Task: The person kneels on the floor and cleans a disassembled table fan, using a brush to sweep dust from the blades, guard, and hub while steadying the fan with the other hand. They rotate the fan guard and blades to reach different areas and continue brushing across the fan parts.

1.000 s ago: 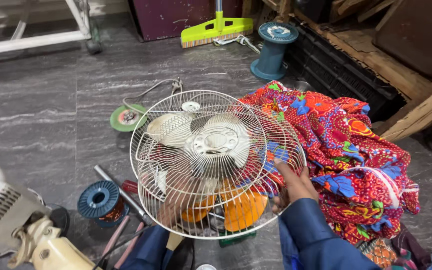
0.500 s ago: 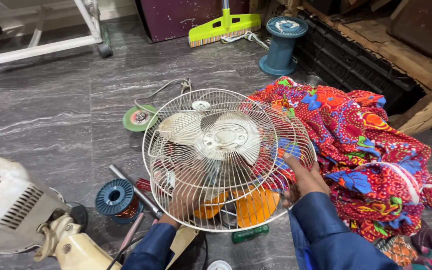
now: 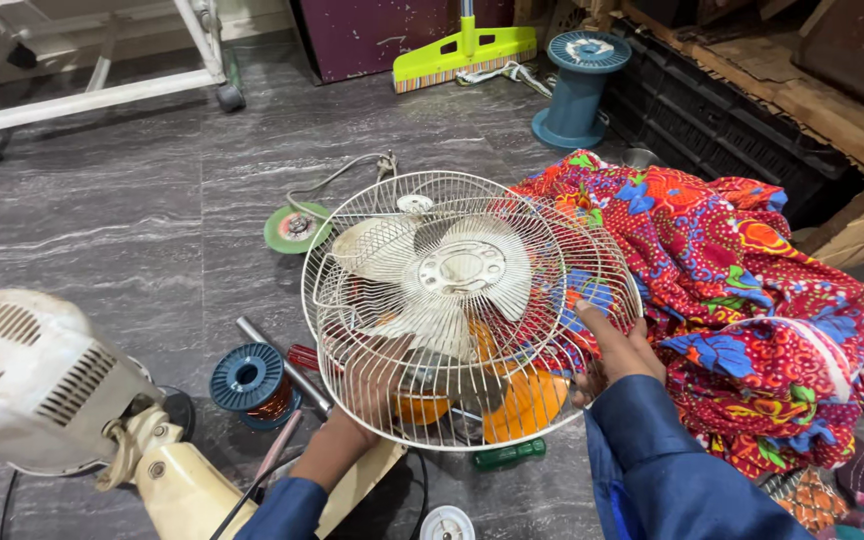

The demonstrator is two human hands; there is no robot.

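Note:
A round white wire fan guard (image 3: 402, 215) with pale fan blades (image 3: 457, 270) inside it is held tilted above the grey floor. My left hand (image 3: 357, 405) grips its lower left rim from behind the wires. My right hand (image 3: 614, 352) holds its right rim, thumb over the wires. Both arms wear blue sleeves. Orange plastic parts (image 3: 522, 405) show through the lower mesh.
A white fan motor housing on a cream neck (image 3: 42, 380) lies at lower left. A blue wire spool (image 3: 249, 380), a metal rod (image 3: 282, 365), a green disc (image 3: 294, 228) and a green-handled tool (image 3: 509, 455) lie about. Red patterned cloth (image 3: 752, 310) is heaped right. A tall blue spool (image 3: 577, 90) stands behind.
The view has shifted so the guard and hands sit a little further right and lower. Both hands keep the same grip on the guard's rim.

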